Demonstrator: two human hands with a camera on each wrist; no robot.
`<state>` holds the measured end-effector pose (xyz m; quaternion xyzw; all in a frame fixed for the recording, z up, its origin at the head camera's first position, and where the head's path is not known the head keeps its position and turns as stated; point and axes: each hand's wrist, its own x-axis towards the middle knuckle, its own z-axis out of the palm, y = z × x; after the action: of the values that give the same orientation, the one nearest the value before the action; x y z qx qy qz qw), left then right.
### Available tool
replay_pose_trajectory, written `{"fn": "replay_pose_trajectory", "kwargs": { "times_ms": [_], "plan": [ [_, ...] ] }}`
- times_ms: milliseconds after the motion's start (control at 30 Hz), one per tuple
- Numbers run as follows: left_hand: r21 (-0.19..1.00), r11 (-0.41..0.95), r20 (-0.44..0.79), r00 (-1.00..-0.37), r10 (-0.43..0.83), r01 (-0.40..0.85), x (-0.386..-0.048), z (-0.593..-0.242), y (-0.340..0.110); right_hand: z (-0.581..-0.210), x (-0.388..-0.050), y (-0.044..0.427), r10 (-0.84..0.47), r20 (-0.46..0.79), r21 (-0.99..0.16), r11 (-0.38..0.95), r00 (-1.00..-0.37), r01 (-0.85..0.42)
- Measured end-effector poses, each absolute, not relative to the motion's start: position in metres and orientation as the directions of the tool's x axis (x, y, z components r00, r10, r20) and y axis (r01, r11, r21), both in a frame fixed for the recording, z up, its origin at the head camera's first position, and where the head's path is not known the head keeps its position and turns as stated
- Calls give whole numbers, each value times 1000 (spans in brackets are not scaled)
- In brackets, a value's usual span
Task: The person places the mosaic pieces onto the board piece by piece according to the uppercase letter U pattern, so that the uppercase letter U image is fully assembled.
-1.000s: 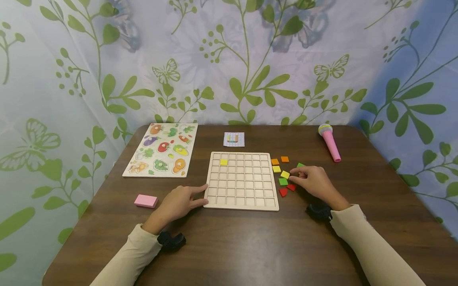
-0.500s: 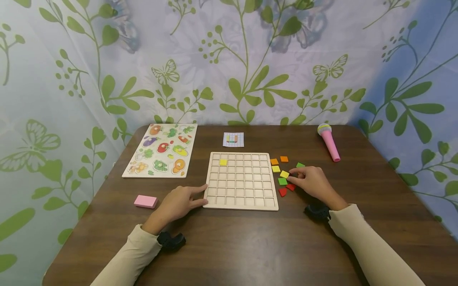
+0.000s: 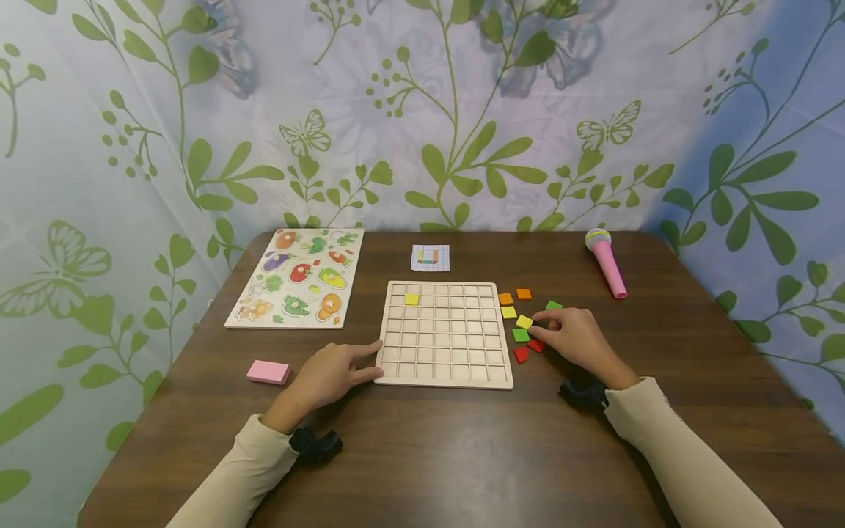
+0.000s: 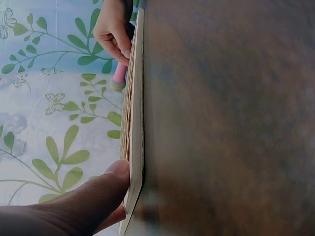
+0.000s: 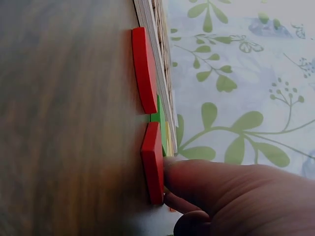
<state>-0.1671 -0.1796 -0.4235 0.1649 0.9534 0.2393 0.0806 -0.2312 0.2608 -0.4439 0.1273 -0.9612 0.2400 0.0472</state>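
A light wooden grid board [image 3: 441,350] lies on the table, with one yellow square tile [image 3: 412,300] in its upper left part. At the board's left edge my left hand [image 3: 328,375] rests with extended thumb and forefinger touching the wood. To the right of the board, my right hand [image 3: 577,336] pinches a yellow tile [image 3: 524,322] at its right side, low at the table. Around it lie another yellow tile [image 3: 508,312], orange tiles [image 3: 524,294], green tiles [image 3: 521,336] and red pieces [image 5: 153,162]. The right fingertips are partly hidden behind a red piece in the right wrist view.
Behind the board lies a small card [image 3: 430,258] with a coloured U-shaped pattern. A vegetable puzzle board [image 3: 310,293] and a pink block [image 3: 268,372] are on the left. A pink toy microphone [image 3: 609,265] lies at the back right.
Both hands keep almost the same place, and the tiles stay where they were. The head view has shifted very slightly.
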Motion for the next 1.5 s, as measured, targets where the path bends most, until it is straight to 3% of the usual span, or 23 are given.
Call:
{"fn": "replay_pose_trajectory", "kwargs": {
  "times_ms": [1500],
  "plan": [
    [493, 819, -51, -930, 365, 294, -168, -426, -180, -443, -236, 252, -230, 258, -462, 823, -938, -329]
  ]
}}
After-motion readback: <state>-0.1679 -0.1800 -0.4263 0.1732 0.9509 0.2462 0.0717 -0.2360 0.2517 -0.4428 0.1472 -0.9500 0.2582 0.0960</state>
